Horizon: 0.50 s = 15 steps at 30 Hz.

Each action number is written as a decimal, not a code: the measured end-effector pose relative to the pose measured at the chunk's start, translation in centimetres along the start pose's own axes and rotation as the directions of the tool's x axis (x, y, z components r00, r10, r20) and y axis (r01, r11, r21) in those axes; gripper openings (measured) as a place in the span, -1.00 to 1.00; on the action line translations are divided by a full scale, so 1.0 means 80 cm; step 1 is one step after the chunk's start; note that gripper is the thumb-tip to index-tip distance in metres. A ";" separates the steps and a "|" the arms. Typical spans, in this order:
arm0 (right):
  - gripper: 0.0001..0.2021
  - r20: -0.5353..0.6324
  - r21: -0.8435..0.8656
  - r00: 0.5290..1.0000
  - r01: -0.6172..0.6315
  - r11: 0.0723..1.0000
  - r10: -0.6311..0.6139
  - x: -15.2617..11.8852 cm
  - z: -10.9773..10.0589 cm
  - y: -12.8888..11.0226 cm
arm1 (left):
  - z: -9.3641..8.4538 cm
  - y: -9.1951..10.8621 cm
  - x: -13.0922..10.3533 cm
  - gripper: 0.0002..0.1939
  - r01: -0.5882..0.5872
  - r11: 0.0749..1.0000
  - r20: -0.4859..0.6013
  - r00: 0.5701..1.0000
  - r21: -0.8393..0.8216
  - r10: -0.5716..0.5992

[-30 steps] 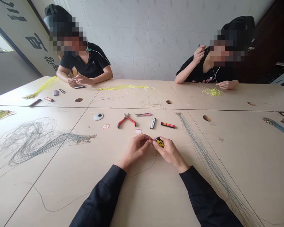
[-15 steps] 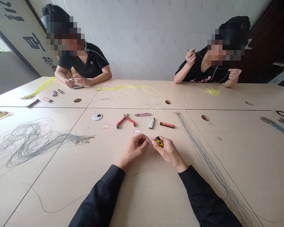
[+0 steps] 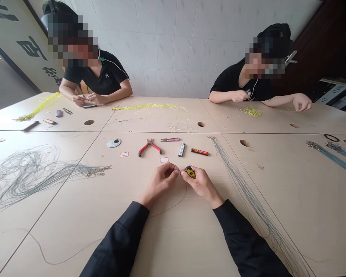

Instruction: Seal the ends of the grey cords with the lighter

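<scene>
Both hands meet above the table in the middle of the head view, fingertips almost touching. My left hand [image 3: 162, 180] is closed in a pinch at the end of a thin dark cord [image 3: 182, 198]. From there the cord curves down over the table and passes under my left sleeve. Held in my right hand [image 3: 204, 184] is a yellow and black lighter [image 3: 190, 172], its top pointing up and left. The right thumb and forefinger also come together at the cord's end; the exact contact is too small to see.
Red-handled pliers [image 3: 150, 148], pink thread snips [image 3: 170, 139], a white lighter [image 3: 182, 150] and a red-black lighter [image 3: 200, 152] lie beyond my hands. Grey cord bundles [image 3: 57, 175] lie left and right [image 3: 233, 173]. Two people sit opposite, near yellow cords [image 3: 145, 106].
My view has shifted slightly, while my hands keep the same hold. The person at the right has lowered both hands toward the table.
</scene>
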State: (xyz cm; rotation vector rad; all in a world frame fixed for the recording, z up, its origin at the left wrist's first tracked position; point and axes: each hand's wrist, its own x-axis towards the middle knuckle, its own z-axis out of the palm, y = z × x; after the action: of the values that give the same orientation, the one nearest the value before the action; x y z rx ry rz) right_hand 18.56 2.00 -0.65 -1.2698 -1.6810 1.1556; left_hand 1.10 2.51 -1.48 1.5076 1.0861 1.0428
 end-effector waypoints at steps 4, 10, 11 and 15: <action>-0.71 0.002 -0.013 1.000 0.004 1.000 -0.004 -0.001 -0.001 -0.001 | 0.000 0.000 0.000 -0.80 -0.003 1.000 0.009 1.000 0.003 0.003; -0.72 0.002 -0.047 1.000 0.009 0.999 -0.009 -0.002 -0.001 -0.001 | 0.001 -0.001 0.000 -0.81 -0.003 1.000 0.017 1.000 -0.002 0.003; -0.72 0.004 -0.052 1.000 0.012 0.999 -0.012 -0.002 -0.001 -0.001 | 0.000 -0.002 0.000 -0.81 -0.005 1.000 0.017 1.000 -0.001 0.005; -0.71 0.013 -0.033 1.000 0.023 0.999 -0.023 -0.003 -0.001 -0.003 | 0.000 -0.003 0.001 -0.80 0.002 1.000 0.009 1.000 0.015 -0.002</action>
State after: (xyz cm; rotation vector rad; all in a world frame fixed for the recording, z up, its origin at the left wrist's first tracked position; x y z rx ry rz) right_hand 18.62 1.78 -0.37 -1.2627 -1.7265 1.1286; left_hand 1.08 2.58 -1.68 1.5214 1.0905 1.0278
